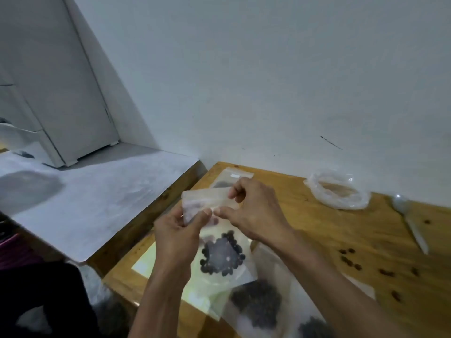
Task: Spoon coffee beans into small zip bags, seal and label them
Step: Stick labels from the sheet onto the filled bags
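Zip bag (205, 201) is up off the counter (317, 230), held between both hands near the counter's far left corner. Left hand (178, 237) pinches its lower left side, fingers curled round the plastic. Right hand (253, 211) pinches the top strip, thumb and fingers pressed together on it. Bag looks nearly clear; contents too blurred to tell.

Below the hands: filled bag (223, 254) of coffee beans lying flat, more filled bags (258, 306) toward the near edge, another bag (231, 178) at the far edge by the wall (268, 81).

Right side has open room: crumpled plastic bag (338, 191) near the wall, white plastic spoon (410, 220) just beside it, loose beans (349, 258) scattered across the wood.

Left edge of the counter drops to a lower white surface (97, 196). White cabinet (61, 93) stands in the corner behind it.
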Tool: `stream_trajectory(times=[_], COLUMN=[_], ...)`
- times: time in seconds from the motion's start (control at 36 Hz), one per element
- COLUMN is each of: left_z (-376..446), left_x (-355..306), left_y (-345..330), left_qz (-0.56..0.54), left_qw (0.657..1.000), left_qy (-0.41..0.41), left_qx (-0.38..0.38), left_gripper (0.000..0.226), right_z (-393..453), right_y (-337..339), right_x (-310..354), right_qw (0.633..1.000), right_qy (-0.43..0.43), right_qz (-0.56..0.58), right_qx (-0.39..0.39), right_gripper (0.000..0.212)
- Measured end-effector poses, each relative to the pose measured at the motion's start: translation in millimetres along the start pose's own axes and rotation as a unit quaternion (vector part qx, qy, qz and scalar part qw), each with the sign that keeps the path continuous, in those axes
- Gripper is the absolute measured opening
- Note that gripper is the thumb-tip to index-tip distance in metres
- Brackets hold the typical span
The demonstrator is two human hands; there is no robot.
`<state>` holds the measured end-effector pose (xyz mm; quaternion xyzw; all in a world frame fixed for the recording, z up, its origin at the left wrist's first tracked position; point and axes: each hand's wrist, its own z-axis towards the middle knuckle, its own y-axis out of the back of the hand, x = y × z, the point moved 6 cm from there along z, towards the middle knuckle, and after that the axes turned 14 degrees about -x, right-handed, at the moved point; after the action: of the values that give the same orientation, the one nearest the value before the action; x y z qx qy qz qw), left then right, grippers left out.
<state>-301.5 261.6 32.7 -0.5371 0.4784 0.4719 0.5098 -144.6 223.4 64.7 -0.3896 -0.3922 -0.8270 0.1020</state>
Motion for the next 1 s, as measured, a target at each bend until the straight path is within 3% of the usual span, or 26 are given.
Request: stream_trajectory(times=[0.06,0.14,0.22,0.31,0.44,0.53,0.61,0.75,0.83,1.0], left_z=[0.8,2.7,7.2,14.0,34.8,52.3,71.9,88.5,93.9,101.1], left_x=[-0.9,-0.7,0.6,2.2,12.2,18.4,24.2,29.5,45.1,70.4], left_y=[-7.1,-21.2,-38.5,-57.2,-82.7,-101.8,-122.6,-160.0,-176.8,-183.1], left_qz=[-0.013,-0.011,0.002,0.027,0.129,0.163,0.188,0.258,0.303,0.35], left_qw=[1.0,1.0,0.999,0.998,0.986,0.981,0.975,0.943,0.92,0.9], left_qy=[0.006,0.013,0.008,-0.003,-0.029,-0.057,-0.1,-0.201,-0.225,-0.235], left_qx=[0.006,0.022,0.034,0.065,0.099,0.093,0.068,0.068,0.107,0.111], left_gripper=[0.016,0.019,0.021,0.024,0.045,0.05,0.056,0.069,0.069,0.056], right_z=[-0.6,-4.1,-3.6,4.1,23.9,31.2,36.4,60.0,70.7,80.2], right_y=[9.9,8.2,2.0,6.8,13.7,13.6,8.6,7.2,1.4,-10.5], right_x=[-14.4,-37.2,-50.8,-62.7,-95.4,-107.4,-119.1,-147.3,-161.6,-177.0], right_qw=[0.998,0.969,0.911,0.892,0.905,0.942,0.952,0.948,0.947,0.959], right_qy=[-0.052,-0.184,-0.262,-0.27,-0.286,-0.268,-0.265,-0.284,-0.29,-0.264], right_qz=[0.024,0.167,0.317,0.362,0.296,0.194,0.151,0.127,0.105,0.041], right_qx=[-0.027,0.013,0.029,-0.015,-0.103,-0.064,-0.002,-0.07,-0.085,-0.096], right_gripper=[0.057,0.071,0.046,0.03,0.025,0.033,0.061,0.063,0.064,0.068])
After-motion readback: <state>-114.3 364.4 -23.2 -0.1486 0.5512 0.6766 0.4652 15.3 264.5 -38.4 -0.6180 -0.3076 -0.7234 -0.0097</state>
